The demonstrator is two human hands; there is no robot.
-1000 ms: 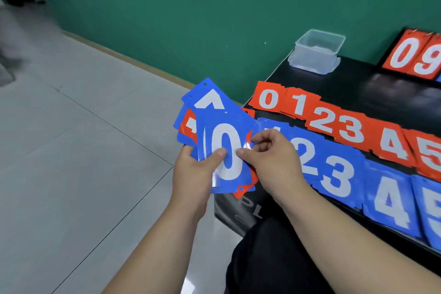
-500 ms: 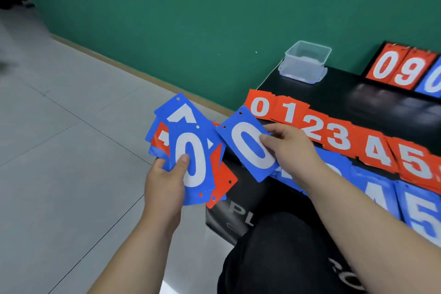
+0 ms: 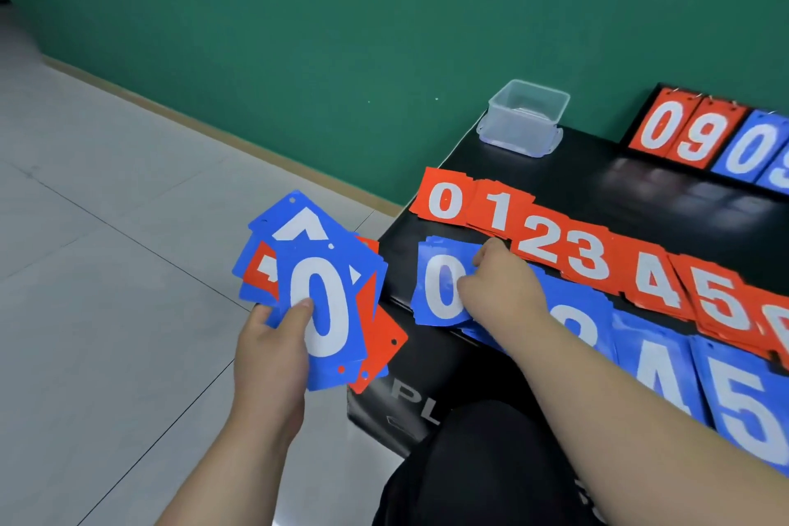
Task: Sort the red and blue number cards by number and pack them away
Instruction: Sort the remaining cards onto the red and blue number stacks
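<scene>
Head-worn wide-angle view, forward and downward, close above the black box.

The top blue 0 of the fan of cards in your left hand covered the rest, leaving only a sliver of a red card's digit and the peak of a blue card's figure. Your right hand hid the blue piles just past the blue 0 card; whether its fingers pinched that card or lay on it could not be told. The right edge cut the red row after its 5, the blue row at its 5, and the scoreboard through its fourth digit.
</scene>
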